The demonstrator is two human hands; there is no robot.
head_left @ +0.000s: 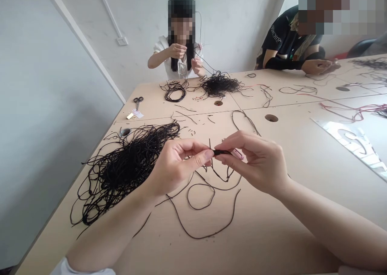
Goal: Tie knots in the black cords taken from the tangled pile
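Note:
Above the middle of the table, my left hand (181,162) and my right hand (256,158) meet at a small black cord bundle (222,152). The thumb and forefinger of my left hand pinch its left end, where a short cord end sticks up. My right hand pinches the bundle's right part between thumb and fingers. Thin black cord (201,238) hangs below and lies in loops on the table. Left of my left hand sits a large tangled pile of black cords (130,166). A small pinkish item (238,154) shows behind my right fingers.
Across the wooden table (272,226) sit two people, one handling a cord. Near them lie another black cord pile (220,83), a coiled cord (175,93), and scissors (138,102). Red cords (356,110) and a clear sheet (356,146) are at the right. The tabletop has round holes.

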